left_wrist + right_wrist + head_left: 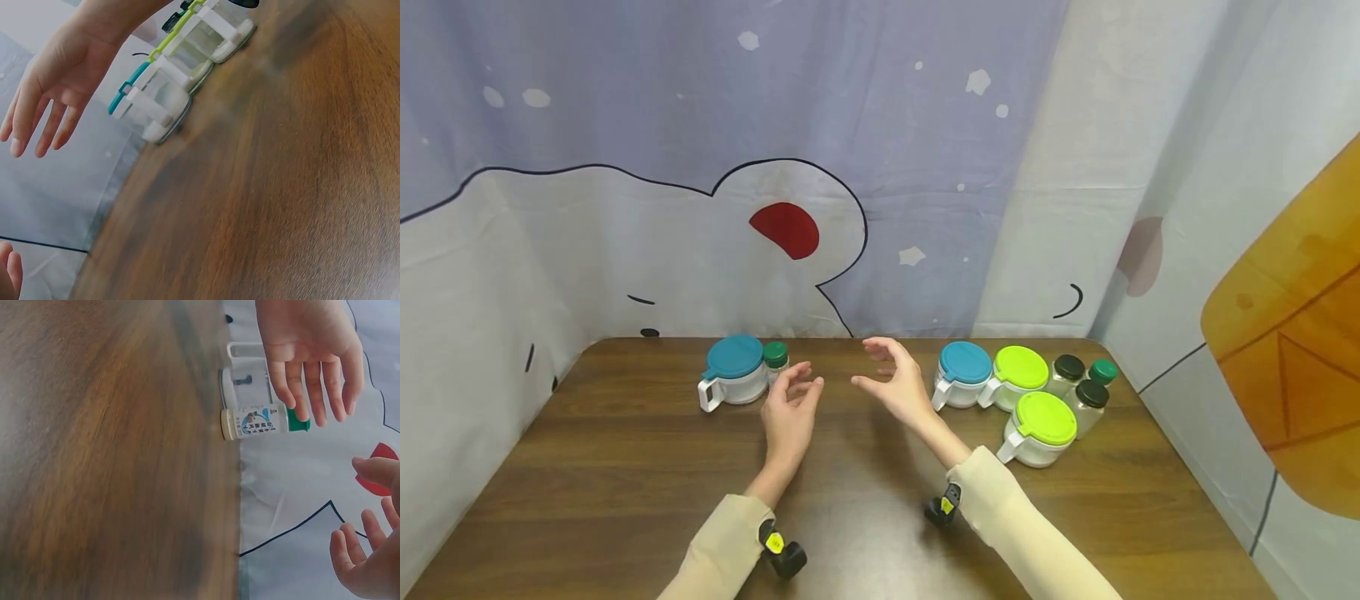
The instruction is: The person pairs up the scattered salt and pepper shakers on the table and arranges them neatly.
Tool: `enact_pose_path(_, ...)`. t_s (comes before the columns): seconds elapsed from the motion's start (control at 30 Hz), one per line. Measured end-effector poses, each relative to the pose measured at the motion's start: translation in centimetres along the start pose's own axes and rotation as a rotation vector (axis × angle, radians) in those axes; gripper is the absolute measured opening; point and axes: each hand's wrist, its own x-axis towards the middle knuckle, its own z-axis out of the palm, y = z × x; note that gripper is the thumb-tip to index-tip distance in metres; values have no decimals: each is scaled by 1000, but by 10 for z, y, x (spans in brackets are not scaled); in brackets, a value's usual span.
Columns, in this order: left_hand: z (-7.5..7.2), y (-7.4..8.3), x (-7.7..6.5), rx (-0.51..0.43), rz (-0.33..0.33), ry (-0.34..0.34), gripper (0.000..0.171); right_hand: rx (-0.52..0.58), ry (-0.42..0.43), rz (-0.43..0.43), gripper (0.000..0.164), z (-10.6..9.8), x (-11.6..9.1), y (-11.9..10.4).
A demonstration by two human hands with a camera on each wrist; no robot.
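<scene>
Both hands hover over the wooden table with nothing between their fingers. The left hand [788, 417] has loosely bent fingers and overlaps a small green-capped shaker bottle [777, 357] in the head view. Beside that bottle stands a clear jar with a blue lid and white handle [735, 367]. Across a gap, the right hand [901, 387] faces the left, its thumb and fingers spread in a loose curve. Nearest to it is a second blue-lidded jar [964, 373]. The right wrist view shows a printed label on the shaker bottle [259, 421].
Two lime-lidded jars [1021, 367] with white handles stand on the right, one nearer the front. Behind and beside them are two black-capped bottles [1088, 408] and a green-capped one [1103, 372]. A printed curtain [925, 167] hangs along the table's [850, 517] back edge.
</scene>
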Motion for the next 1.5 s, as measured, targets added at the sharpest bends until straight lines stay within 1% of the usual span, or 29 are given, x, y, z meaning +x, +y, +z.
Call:
enact_pose_path(0.23, 6, 2, -6, 11, -33, -31, 32, 8, 10, 2, 50, -8, -3, 2)
enact_pose_path(0.33, 9, 2, -7, 11, -32, -42, 33, 5, 7, 13, 50, -11, -4, 4)
enact_pose_path(0.57, 16, 5, -11, -28, -20, -72, 34, 1, 29, 13, 54, -15, -1, 40)
enact_pose_path(0.77, 22, 6, -13, -20, -31, -81, 34, -16, 34, 15, 54, -23, -3, 50)
enact_pose_path(0.93, 26, 6, -15, -34, -25, -91, 35, -32, 47, 0, 54, -31, -4, 52)
enact_pose_path(1.07, 29, 7, -17, -35, -18, -101, 35, -43, 55, 15, 53, -38, -5, 50)
enact_pose_path(1.13, 30, 7, -18, -37, -21, -104, 35, -41, 55, 16, 53, -41, -6, 46)
enact_pose_path(1.27, 34, 8, -20, -53, -29, -111, 36, -38, 47, 12, 52, -47, -11, 28)
enact_pose_path(1.37, 37, 10, -21, -62, -37, -120, 36, -57, 47, 6, 51, -51, -12, 32)
enact_pose_path(1.5, 40, 13, -24, -43, -45, -129, 36, -71, 53, 13, 52, -55, -10, 52)
